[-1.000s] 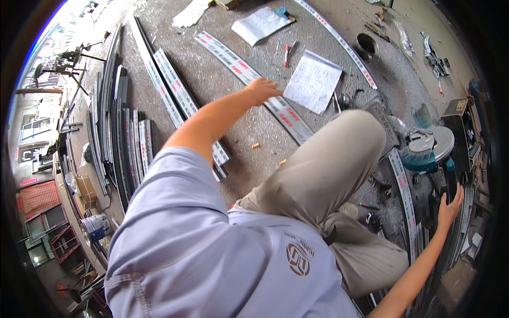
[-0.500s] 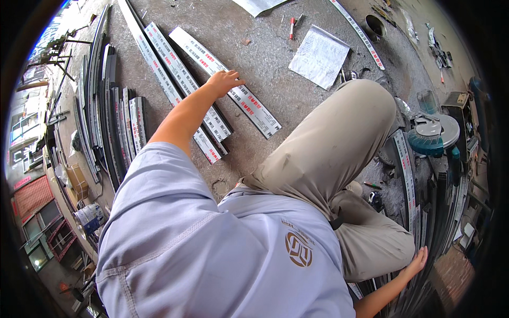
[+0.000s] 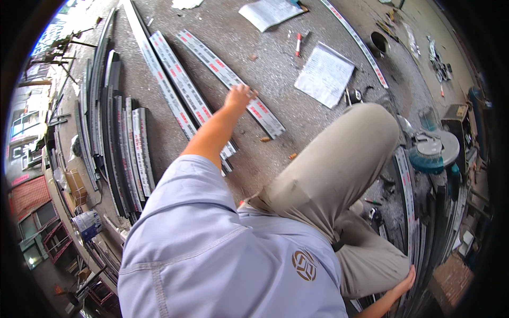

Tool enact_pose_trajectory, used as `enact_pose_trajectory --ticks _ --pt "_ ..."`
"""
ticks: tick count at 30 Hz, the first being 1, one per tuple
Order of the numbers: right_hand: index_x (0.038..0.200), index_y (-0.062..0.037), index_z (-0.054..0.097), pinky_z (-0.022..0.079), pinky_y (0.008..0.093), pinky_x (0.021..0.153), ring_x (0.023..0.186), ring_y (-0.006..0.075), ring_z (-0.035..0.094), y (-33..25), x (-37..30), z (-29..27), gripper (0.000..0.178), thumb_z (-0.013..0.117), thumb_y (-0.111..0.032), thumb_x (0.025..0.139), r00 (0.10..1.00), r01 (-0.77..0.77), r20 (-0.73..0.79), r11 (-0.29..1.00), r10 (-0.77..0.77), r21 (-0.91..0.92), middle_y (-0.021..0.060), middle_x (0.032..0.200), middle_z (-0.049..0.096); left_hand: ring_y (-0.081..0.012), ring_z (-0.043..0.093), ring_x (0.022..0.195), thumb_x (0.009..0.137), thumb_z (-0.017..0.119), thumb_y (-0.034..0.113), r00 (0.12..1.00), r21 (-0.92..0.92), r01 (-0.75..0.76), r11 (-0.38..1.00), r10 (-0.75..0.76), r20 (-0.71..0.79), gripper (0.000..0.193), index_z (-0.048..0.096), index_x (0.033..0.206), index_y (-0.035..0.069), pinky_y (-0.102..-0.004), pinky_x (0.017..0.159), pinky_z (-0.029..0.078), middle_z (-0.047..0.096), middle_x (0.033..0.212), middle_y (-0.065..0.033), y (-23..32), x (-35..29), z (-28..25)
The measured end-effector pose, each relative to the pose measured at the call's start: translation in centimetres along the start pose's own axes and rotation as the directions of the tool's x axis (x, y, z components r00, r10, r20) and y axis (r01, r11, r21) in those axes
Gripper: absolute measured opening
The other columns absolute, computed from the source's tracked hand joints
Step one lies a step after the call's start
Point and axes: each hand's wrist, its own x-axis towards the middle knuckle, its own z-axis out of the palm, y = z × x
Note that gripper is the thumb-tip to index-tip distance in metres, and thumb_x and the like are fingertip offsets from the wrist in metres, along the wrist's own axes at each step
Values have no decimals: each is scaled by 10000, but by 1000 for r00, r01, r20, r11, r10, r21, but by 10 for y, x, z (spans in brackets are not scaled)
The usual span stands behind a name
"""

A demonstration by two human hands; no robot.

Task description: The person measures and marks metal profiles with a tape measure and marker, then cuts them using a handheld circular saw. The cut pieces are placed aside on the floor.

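1. Grey, littered floor [image 3: 275,63] forms the work surface; long dark bars [image 3: 112,132] lie stacked at left.
2. Printed strip [image 3: 212,62] lies on the floor slanting from far left toward the centre, right of two similar strips [image 3: 178,70].
3. Left hand [image 3: 241,97] is over the strip's nearer half, fingers bent; cannot tell whether they grip it.
4. Right hand [image 3: 405,283] is at near right, beside the bent knee [image 3: 376,265]; its grip cannot be told.
5. Paper sheet [image 3: 325,77] and red marker [image 3: 298,45] lie right of the strip; saw [image 3: 432,151] stands farther right.
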Motion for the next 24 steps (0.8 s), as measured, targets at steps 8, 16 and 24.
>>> enact_pose_trajectory --ticks 8,16,24 --pt "1183 28 736 436 361 1073 1157 253 635 0 7 6 398 533 -264 1005 1000 -14 10 997 14 74 124 1240 713 -312 351 1505 958 657 205 928 -40 -356 934 348 -136 730 336 1610 263 -500 1244 283 483 1538 -87 54 -13 3" --pt "1260 46 691 454 347 1064 1166 242 643 5 14 6 417 551 -262 1017 1000 12 12 997 -13 72 145 1252 709 -337 215 1567 965 662 269 975 -140 -181 973 159 -157 714 344 1604 276 -515 1266 209 369 1621 -87 54 -26 -2" --pt "1233 34 701 437 333 1061 1158 222 632 23 21 2 420 609 -312 1014 998 8 55 991 -15 130 125 1220 723 -322 525 1380 971 687 385 966 -912 -178 370 -111 -234 413 707 1284 115 -461 1137 412 682 1272 -158 114 -64 -97"
